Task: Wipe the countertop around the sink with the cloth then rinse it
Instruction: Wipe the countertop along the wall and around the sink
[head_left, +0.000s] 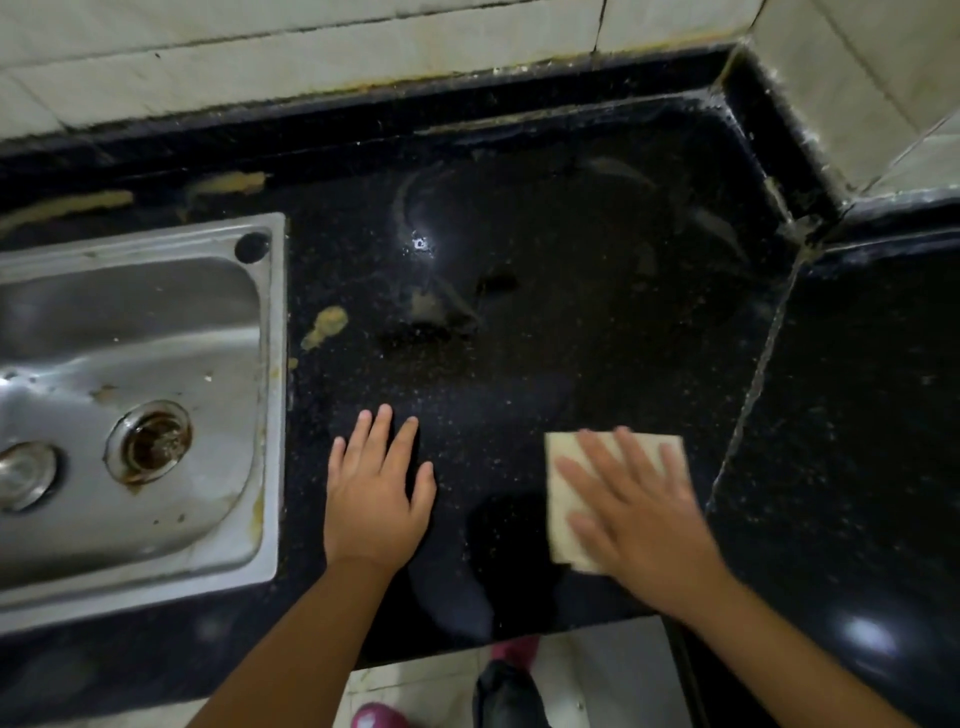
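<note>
Your right hand (634, 509) lies flat on the cloth (563, 493), fingers straight, the grip open and pressing rather than clasping; this spreads pressure across the whole pad for wiping. The cloth sits on the desk (545, 312) near its front edge, well right of the sink (130, 364). Your left hand (376, 493) rests open, palm down, just beside the sink rim, likely as a brace. The dark speckled surface carries a yellowish smear (324, 325) and grey streaks further back. Tiled walls meet in the corner; pale floor shows below.
</note>
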